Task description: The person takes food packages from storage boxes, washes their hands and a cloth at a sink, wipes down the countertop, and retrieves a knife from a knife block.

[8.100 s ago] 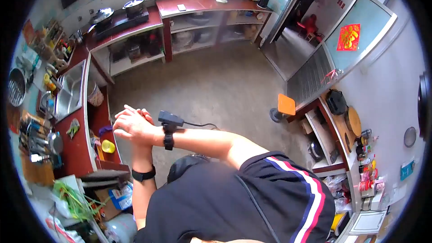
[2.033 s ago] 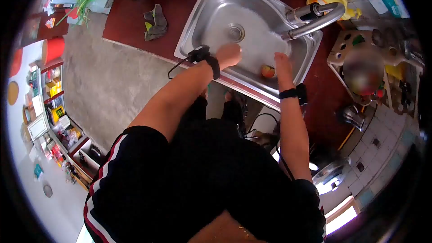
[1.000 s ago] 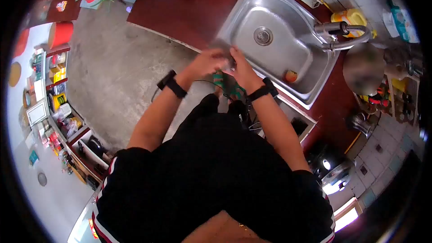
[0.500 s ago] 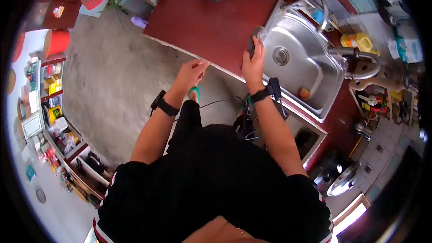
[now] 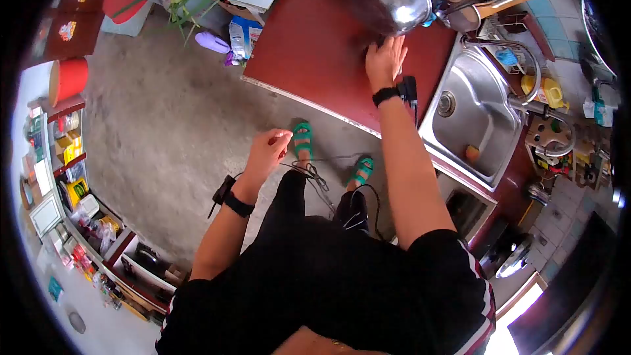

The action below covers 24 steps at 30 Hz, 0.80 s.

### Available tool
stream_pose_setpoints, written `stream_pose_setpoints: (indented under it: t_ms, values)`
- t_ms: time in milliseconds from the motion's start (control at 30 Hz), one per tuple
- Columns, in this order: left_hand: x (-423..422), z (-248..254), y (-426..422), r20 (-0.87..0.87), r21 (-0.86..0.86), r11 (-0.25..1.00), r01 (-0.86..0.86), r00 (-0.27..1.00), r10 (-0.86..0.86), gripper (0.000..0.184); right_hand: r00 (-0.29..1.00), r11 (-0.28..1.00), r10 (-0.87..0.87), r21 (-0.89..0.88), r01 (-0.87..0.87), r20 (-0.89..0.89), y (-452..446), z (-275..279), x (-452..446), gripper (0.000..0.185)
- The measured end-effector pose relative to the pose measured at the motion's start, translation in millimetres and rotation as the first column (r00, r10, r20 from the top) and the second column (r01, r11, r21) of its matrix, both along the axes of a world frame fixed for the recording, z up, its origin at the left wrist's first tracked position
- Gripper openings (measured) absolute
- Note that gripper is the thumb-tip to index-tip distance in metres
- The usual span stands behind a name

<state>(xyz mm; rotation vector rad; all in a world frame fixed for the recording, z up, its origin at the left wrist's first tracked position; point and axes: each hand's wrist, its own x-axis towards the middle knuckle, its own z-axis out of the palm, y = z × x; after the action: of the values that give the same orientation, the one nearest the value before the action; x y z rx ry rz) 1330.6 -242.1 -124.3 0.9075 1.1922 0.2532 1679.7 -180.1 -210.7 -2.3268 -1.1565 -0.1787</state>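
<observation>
Left hand (image 5: 266, 151) half-curled, contents unclear; right hand (image 5: 386, 62), fingers straightened, over counter (image 5: 315, 59) near pot (image 5: 391, 0), contact unclear.

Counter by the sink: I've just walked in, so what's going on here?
A person stands at the counter. Their right hand, fingers outstretched, is over it near a pot; something dark shows by the fingers, but I can't tell what, or whether they touch it. The left hand is loosely curled, seen against the floor, with nothing clearly in it. A piece of fruit lies in the sink, away from both hands.
</observation>
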Motion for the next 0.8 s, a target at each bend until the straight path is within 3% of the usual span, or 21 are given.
stream_pose_setpoints:
  t_ms: [167,200,300,333,367,400,467,500,600,700,800]
  values:
    - [-26,-3,10,-0.029,-0.033,0.999,-0.026,0.999,0.025,0.02,0.98,0.995,0.1,-0.016,-0.098,0.17,66,-10,-5,0.033]
    - [-30,-2,11,-0.037,-0.036,0.999,-0.03,0.999,0.029,0.021,0.977,0.994,0.073,0.069,-0.089,0.202,72,-3,-12,0.034]
    - [-33,5,18,-0.077,-0.041,0.999,-0.031,0.997,0.028,0.021,0.989,0.985,0.081,-0.142,-0.099,-0.127,79,16,-45,0.033]
    - [-34,4,20,-0.076,-0.045,0.997,-0.064,0.995,0.061,0.02,0.916,0.967,0.25,0.135,-0.217,-0.314,83,4,-56,0.036]
    - [-35,2,22,-0.073,-0.048,0.995,-0.091,0.994,0.087,0.02,0.95,0.947,0.312,0.082,-0.311,0.003,81,-15,-71,0.039]
    - [-33,3,25,-0.068,-0.053,0.992,-0.112,0.992,0.108,0.019,0.888,0.94,0.309,0.034,-0.34,0.341,80,-34,-86,0.043]
    - [-27,10,33,-0.093,-0.035,0.993,-0.113,0.99,0.109,0.019,0.655,0.869,0.493,-0.346,-0.352,0.573,60,-10,-137,0.049]
    - [-24,17,34,-0.111,-0.027,0.993,-0.111,0.988,0.108,0.02,0.757,0.756,0.644,-0.244,-0.607,0.111,37,24,-165,0.049]
    - [-11,32,41,-0.11,-0.015,0.996,-0.089,0.99,0.086,0.02,0.699,0.694,0.714,-0.165,-0.7,0.038,5,32,-172,0.049]
    - [0,39,41,-0.073,-0.024,0.997,-0.072,0.995,0.07,0.02,0.765,0.735,0.644,-0.281,-0.618,0.004,-37,41,-114,0.053]
    - [12,39,37,-0.027,-0.028,1.0,0.014,1.0,-0.014,0.019,0.942,0.864,0.33,-0.421,-0.277,0.058,-80,28,-24,0.06]
